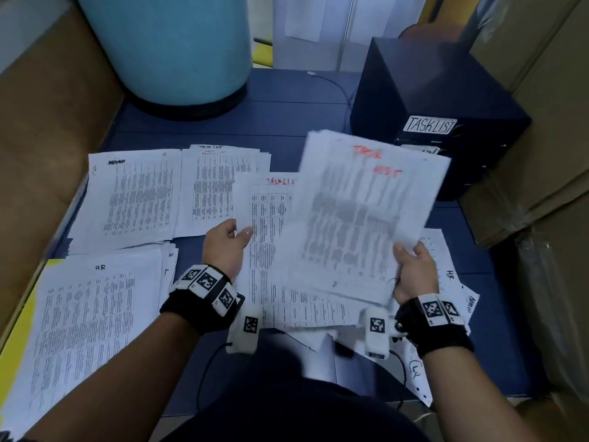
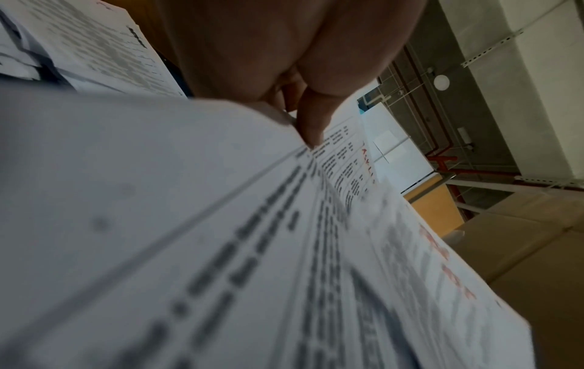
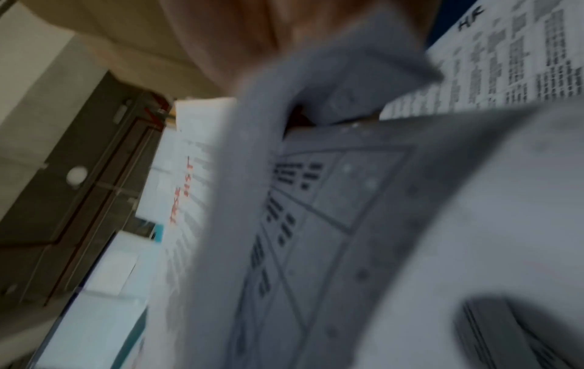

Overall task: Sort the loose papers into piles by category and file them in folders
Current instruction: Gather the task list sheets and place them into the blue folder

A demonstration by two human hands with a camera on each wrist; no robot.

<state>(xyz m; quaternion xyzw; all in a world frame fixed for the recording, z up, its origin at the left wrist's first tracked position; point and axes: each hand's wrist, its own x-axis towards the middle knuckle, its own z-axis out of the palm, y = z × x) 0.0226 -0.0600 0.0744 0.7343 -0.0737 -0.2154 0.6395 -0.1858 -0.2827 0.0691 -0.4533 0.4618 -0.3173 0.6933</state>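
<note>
Underneath everything lies a dark blue surface, hemmed by brown cardboard boxes on the right and a brown panel on the left. A pale blue cylinder with a black base stands at the far left, and a black box at the far right carries a white label reading "TASKLIST". The wrist views show a concrete ceiling with a round lamp and red pipes.

Sorted papers lie in piles: a far-left pile with a dark heading too blurred to read, a pile beside it headed in red, apparently "TASKLIST", and a near-left pile marked "HR" resting on a yellow folder. More loose sheets marked "HR" lie at the near right.

The left hand pinches the left edge of a sheet headed "TASKLIS" in red, thumb on top. The right hand grips the lower right corner of a blurred sheet, lifted above the surface and overlapping the first, with red writing that looks like "TASK LIST".
</note>
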